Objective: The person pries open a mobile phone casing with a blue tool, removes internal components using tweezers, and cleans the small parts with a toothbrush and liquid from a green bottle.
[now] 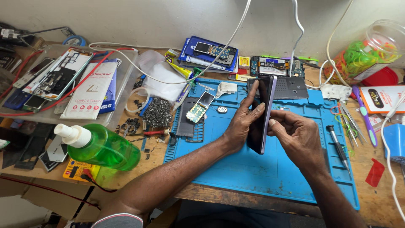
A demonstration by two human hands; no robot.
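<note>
Both my hands hold a dark smartphone (263,110) with a pale lilac frame, tilted up on its edge over the blue work mat (253,169). My left hand (242,122) wraps its left side, the index finger lying along the glass. Against the phone's right edge, my right hand (297,137) presses with the thumb near the frame. A dark phone back plate (291,87) lies flat on the mat just behind the phone.
A green liquid bottle (103,147) lies at front left. An opened keypad phone (198,107) and steel wool (157,112) sit left of my hands. A screwdriver (337,143), tweezers (348,122) and a jar of rubber bands (371,52) are at right. White cables (236,29) hang above.
</note>
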